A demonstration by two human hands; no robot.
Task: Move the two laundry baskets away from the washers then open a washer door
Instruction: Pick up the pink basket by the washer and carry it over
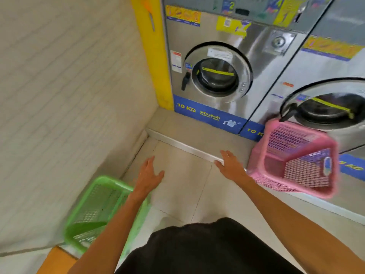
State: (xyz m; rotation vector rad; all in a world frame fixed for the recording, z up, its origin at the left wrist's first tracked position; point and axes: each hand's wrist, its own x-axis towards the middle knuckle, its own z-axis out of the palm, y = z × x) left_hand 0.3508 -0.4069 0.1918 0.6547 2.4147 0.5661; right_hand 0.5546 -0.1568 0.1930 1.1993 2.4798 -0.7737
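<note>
1. The two steel front-load washers stand at the far side on a raised tiled step [207, 135]. The left washer [217, 62] has its round door [218, 75] shut. These are heavy, fixed machines; only the door swings. I judge it stiff on its latch, so the place to take hold is the black door handle [185, 81] at the door's left edge.

2. The pink laundry basket [292, 159] sits tilted on the step at the right, against the right washer [325, 86] and below its door. It looks empty, so probably light. The perforated plastic would flex, and the thick rim is the sound place to grip.

3. The green laundry basket [98, 210] lies on the floor at the near left beside the tiled wall, well apart from the washers. It seems to be the same light, springy plastic.

4. The left hand [149, 175] hovers over the floor with fingers spread and holds nothing.

5. The right hand [230, 165] is open too, palm down, just left of the pink basket's near corner. Whether it touches the basket is unclear.
</note>
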